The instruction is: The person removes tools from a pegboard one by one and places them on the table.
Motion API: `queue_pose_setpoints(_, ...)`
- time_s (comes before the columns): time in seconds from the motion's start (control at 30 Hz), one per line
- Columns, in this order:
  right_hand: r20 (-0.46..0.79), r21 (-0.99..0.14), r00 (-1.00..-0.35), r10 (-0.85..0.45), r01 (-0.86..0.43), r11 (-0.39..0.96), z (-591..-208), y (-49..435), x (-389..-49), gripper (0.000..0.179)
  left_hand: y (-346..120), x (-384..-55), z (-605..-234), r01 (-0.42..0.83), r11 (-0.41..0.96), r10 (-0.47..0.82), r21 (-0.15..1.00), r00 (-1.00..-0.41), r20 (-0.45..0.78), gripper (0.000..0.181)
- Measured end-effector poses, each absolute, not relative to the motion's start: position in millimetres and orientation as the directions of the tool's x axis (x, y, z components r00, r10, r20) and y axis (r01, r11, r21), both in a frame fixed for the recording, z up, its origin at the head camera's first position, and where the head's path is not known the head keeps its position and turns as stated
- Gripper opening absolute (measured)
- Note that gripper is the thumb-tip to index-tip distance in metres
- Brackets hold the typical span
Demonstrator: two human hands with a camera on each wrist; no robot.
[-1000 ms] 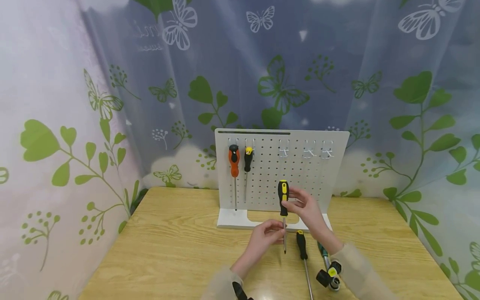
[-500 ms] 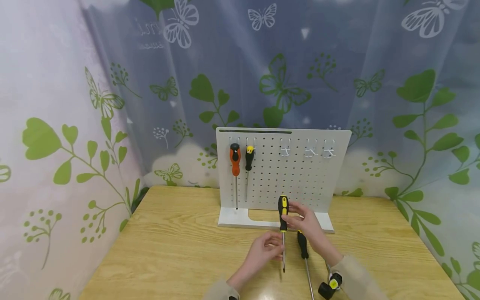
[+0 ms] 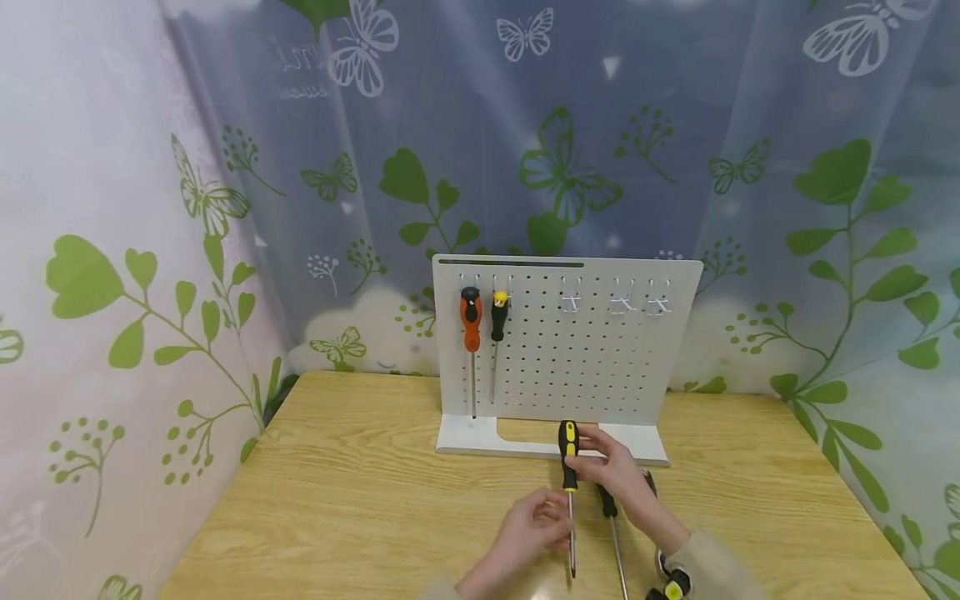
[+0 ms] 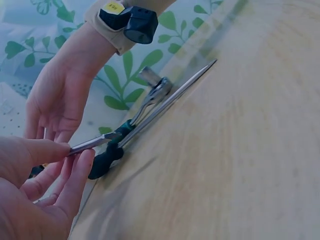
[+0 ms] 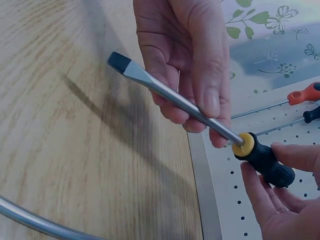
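Observation:
My right hand (image 3: 617,467) pinches the black-and-yellow handle of a slotted screwdriver (image 3: 568,450), which points blade-down toward the front of the table. Thumb and fingertips of my left hand (image 3: 528,529) pinch its shaft, as the left wrist view shows. In the right wrist view the flat blade (image 5: 120,62) juts out past the left hand. Beneath the right wrist, a second black-handled screwdriver (image 3: 607,502) lies on the table. Next to it is a green-handled ratchet wrench (image 4: 159,92), mostly hidden by the right forearm in the head view.
Behind the hands stands a white pegboard (image 3: 570,358). An orange screwdriver (image 3: 471,321) and a smaller black-and-yellow screwdriver (image 3: 499,317) hang at its left. Bare wire hooks (image 3: 572,302) sit farther right. A patterned curtain (image 3: 300,208) surrounds the wooden table (image 3: 337,500).
Both hands have come down and toward the front of the table with the screwdriver, away from the pegboard. The hanging screwdrivers stay as they were.

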State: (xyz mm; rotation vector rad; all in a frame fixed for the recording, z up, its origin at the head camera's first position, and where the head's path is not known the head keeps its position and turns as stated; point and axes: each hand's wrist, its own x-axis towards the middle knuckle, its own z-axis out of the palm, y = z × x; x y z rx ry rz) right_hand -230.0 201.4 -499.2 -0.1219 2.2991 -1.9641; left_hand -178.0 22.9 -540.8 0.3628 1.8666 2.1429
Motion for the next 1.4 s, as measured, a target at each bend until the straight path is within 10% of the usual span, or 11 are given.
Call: queue_pose_setpoints(1.4,-0.163,-0.900,-0.983,-0.080,0.115,0.422,-528.1,183.5,-228.2,0.063,16.9,-161.5,-548.2,-0.039,0.208,0.356,0.977,-0.928,-0.113,0.006)
